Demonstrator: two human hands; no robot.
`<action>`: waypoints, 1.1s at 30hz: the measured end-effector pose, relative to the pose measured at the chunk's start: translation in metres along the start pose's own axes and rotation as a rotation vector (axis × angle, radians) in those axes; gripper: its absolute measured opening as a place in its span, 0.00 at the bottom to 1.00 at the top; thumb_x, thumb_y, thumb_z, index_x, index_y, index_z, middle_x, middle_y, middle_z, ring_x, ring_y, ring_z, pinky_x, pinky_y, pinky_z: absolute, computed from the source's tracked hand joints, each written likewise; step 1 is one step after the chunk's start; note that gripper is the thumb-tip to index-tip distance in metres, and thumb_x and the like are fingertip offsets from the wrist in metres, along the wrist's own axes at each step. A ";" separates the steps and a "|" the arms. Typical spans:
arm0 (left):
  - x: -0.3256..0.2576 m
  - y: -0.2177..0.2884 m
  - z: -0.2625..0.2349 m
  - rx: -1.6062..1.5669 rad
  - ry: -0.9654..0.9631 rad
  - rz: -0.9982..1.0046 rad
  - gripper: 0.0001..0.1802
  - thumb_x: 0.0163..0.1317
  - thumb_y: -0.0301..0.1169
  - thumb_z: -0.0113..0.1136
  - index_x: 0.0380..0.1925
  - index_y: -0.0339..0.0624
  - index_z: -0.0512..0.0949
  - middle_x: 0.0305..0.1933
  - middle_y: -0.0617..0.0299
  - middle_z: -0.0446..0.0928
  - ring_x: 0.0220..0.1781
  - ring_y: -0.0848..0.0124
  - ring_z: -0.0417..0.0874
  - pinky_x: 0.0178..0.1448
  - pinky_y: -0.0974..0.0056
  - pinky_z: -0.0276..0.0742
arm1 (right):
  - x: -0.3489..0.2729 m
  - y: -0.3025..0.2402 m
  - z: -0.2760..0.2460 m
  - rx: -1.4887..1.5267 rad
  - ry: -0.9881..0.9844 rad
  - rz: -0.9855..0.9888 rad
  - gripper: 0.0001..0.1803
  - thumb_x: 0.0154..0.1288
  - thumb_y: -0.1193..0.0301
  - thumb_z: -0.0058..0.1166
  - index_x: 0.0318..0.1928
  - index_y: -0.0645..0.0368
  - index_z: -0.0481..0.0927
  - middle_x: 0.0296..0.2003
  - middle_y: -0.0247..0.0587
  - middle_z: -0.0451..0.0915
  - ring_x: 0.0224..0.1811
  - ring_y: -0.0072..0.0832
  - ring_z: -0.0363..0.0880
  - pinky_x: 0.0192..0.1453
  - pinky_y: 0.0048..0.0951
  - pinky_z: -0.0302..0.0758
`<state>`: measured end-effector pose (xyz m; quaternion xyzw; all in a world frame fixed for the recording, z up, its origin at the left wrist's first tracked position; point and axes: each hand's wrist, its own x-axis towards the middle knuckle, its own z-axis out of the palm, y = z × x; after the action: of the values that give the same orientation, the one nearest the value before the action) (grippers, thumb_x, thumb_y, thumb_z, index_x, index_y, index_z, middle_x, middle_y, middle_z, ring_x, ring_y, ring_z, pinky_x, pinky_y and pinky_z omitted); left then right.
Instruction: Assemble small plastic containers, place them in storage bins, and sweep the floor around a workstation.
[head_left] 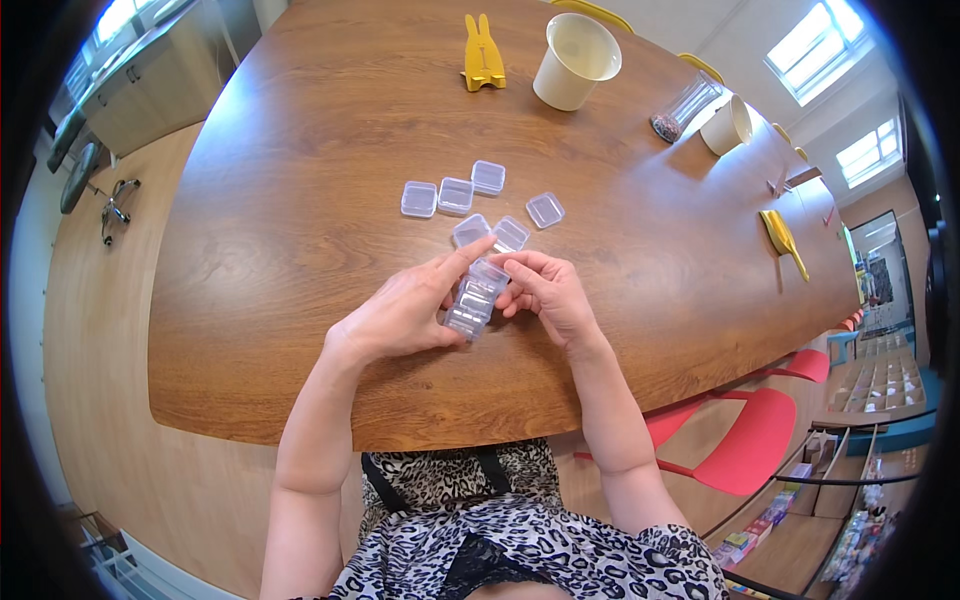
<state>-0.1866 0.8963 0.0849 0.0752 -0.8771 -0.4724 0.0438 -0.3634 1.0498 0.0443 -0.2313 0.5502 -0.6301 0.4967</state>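
Between my hands is a stack of small clear plastic boxes [473, 302], tilted over the wooden table. My left hand [400, 305] grips the stack along its left side, thumb at the near end and fingers toward the far end. At the far right end, my right hand [553, 297] pinches the top box with thumb and forefinger, its other fingers curled below. Several loose square clear boxes lie just beyond: one [471, 231] and another [510, 235] close to my fingertips, a third [546, 210] off to the right, and more [456, 195] farther left.
On the wooden table [290, 230] stand a yellow rabbit-shaped figure [484, 60], a cream pot [565, 80], a glass vase [685, 105] and a smaller cream pot [727, 128]. A yellow brush [782, 242] lies at the right. Red chairs [750, 440] stand along the right edge.
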 end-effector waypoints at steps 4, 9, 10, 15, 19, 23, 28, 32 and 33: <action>0.001 0.000 -0.001 -0.005 -0.010 0.001 0.56 0.41 0.25 0.76 0.73 0.47 0.58 0.48 0.52 0.76 0.44 0.61 0.80 0.51 0.60 0.80 | -0.001 -0.001 0.009 -0.204 0.076 -0.036 0.13 0.73 0.67 0.55 0.46 0.66 0.82 0.30 0.37 0.83 0.25 0.18 0.81 0.26 0.16 0.76; -0.002 -0.001 0.003 0.013 0.024 0.012 0.49 0.40 0.26 0.77 0.66 0.44 0.66 0.45 0.55 0.74 0.44 0.62 0.78 0.51 0.60 0.80 | -0.001 0.006 0.012 -0.388 0.161 -0.164 0.12 0.74 0.68 0.53 0.45 0.63 0.84 0.27 0.33 0.82 0.23 0.14 0.78 0.23 0.14 0.70; -0.003 -0.003 0.004 0.014 0.024 0.015 0.49 0.40 0.26 0.77 0.66 0.44 0.66 0.45 0.55 0.74 0.44 0.62 0.78 0.51 0.60 0.80 | -0.001 0.007 0.012 -0.389 0.162 -0.166 0.12 0.74 0.68 0.53 0.45 0.63 0.84 0.27 0.33 0.82 0.23 0.14 0.78 0.23 0.14 0.70; -0.001 -0.002 0.003 0.050 0.031 0.036 0.41 0.38 0.30 0.77 0.56 0.38 0.68 0.48 0.50 0.74 0.46 0.55 0.79 0.53 0.56 0.78 | 0.002 0.008 0.004 -0.559 0.349 -0.283 0.10 0.67 0.71 0.62 0.46 0.61 0.82 0.31 0.33 0.82 0.29 0.18 0.80 0.29 0.18 0.74; 0.001 0.002 0.001 0.075 0.006 0.025 0.40 0.39 0.31 0.75 0.55 0.36 0.68 0.48 0.49 0.74 0.47 0.54 0.79 0.53 0.55 0.77 | 0.017 0.001 -0.002 -1.075 0.483 -0.734 0.25 0.51 0.75 0.69 0.51 0.61 0.77 0.49 0.43 0.79 0.53 0.33 0.77 0.45 0.29 0.78; -0.002 -0.004 0.002 0.081 0.047 0.049 0.41 0.39 0.32 0.76 0.56 0.38 0.69 0.49 0.51 0.74 0.48 0.55 0.79 0.55 0.56 0.78 | 0.022 0.002 -0.011 -1.062 0.420 -0.628 0.23 0.56 0.75 0.67 0.53 0.62 0.76 0.47 0.42 0.81 0.47 0.30 0.80 0.45 0.29 0.80; -0.002 -0.002 0.001 0.094 0.044 0.049 0.41 0.39 0.32 0.78 0.57 0.40 0.69 0.50 0.52 0.74 0.50 0.57 0.79 0.57 0.57 0.78 | 0.006 -0.012 -0.015 0.020 0.107 -0.328 0.18 0.72 0.75 0.52 0.60 0.66 0.73 0.49 0.43 0.82 0.40 0.23 0.82 0.45 0.29 0.83; -0.002 -0.001 0.001 0.112 0.029 0.057 0.42 0.40 0.31 0.78 0.58 0.40 0.69 0.52 0.52 0.74 0.52 0.57 0.79 0.58 0.57 0.78 | 0.005 -0.012 -0.010 0.126 0.043 -0.280 0.19 0.76 0.68 0.48 0.60 0.66 0.73 0.48 0.44 0.82 0.41 0.23 0.83 0.45 0.28 0.83; -0.002 -0.001 0.001 0.116 0.034 0.071 0.42 0.40 0.31 0.77 0.58 0.40 0.69 0.52 0.51 0.74 0.52 0.57 0.79 0.58 0.57 0.78 | 0.004 -0.012 -0.010 0.126 0.044 -0.280 0.19 0.76 0.68 0.48 0.60 0.66 0.73 0.48 0.44 0.82 0.41 0.23 0.83 0.45 0.28 0.83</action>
<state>-0.1849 0.8968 0.0832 0.0544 -0.9042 -0.4177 0.0709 -0.3780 1.0495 0.0518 -0.2603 0.4828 -0.7312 0.4055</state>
